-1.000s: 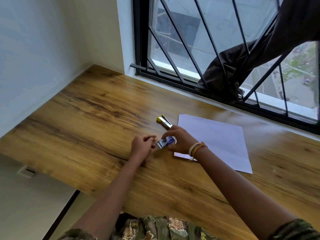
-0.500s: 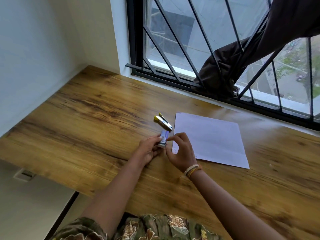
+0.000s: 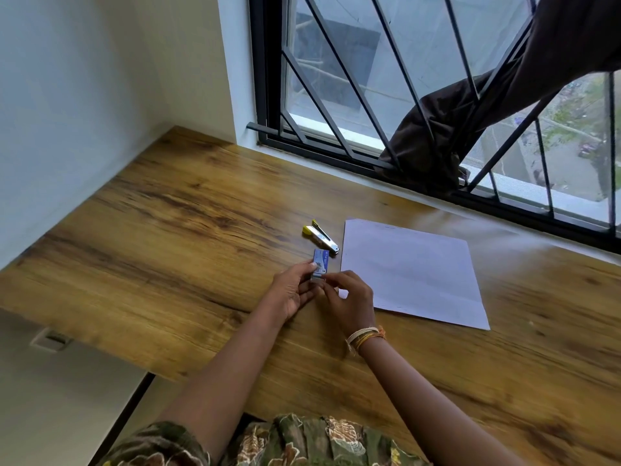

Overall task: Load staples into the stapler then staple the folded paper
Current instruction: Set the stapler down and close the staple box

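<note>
A small blue staple box [image 3: 320, 260] is held upright over the wooden desk [image 3: 188, 230]. My left hand [image 3: 293, 290] grips its lower left side, and my right hand [image 3: 349, 302] pinches its bottom end with the fingertips. The yellow and silver stapler [image 3: 321, 236] lies flat on the desk just beyond the box, untouched. The folded white paper [image 3: 411, 272] lies flat to the right of both hands.
The barred window [image 3: 403, 112] runs along the far edge of the desk, with a dark cloth [image 3: 447, 129] hanging through the bars. A white wall bounds the left side. The desk's near left edge drops off to the floor.
The box went from my right hand alone to both hands. It now stands upright, and my right fingers have shifted to its bottom end. The view tilted slightly.
</note>
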`<state>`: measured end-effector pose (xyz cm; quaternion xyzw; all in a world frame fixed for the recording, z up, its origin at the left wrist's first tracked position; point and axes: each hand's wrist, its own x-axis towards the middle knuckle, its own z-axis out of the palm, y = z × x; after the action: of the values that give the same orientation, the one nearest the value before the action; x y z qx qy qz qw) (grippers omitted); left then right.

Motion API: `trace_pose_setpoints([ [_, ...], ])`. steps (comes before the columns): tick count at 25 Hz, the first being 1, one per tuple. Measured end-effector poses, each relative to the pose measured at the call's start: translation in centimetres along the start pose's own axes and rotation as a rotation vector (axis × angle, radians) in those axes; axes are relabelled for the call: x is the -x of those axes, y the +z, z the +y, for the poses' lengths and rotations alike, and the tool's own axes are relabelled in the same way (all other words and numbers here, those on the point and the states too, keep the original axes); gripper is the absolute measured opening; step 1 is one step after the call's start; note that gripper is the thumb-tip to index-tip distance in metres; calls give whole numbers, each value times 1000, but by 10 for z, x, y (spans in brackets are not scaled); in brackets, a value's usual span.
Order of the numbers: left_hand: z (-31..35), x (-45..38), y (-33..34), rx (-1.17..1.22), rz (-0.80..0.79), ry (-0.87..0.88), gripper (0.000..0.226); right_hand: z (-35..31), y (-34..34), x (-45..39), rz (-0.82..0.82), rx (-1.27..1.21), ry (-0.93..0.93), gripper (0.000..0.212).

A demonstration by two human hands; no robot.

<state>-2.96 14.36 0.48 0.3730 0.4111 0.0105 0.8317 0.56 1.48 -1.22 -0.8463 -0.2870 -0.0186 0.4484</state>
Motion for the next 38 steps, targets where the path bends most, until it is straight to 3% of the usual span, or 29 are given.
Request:
trace_pose_setpoints([
  [12, -3, -8, 1, 4, 38, 6, 8, 4, 1, -1, -32, 312, -219, 11],
  [21, -3, -10, 2, 21, 41, -4, 15, 4, 1, -14, -24, 299, -169, 8],
  [24, -3, -11, 2, 23, 40, -7, 13, 6, -2, -24, -88, 262, -149, 26],
  [27, -3, -9, 2, 12, 36, -11, 7, 6, -8, -38, -269, 246, -142, 50],
  [30, -3, -5, 0, 12, 36, -2, 13, 8, -10, -50, -376, 245, -112, 56],
  [35, -10, 1, 3, 51, 104, 108, 16, 9, -2, -57, -422, 260, -94, 52],
  [38, -22, 3, 3, -203, 273, 362, 27, 11, -2, -58, -409, 274, -74, 51],
])
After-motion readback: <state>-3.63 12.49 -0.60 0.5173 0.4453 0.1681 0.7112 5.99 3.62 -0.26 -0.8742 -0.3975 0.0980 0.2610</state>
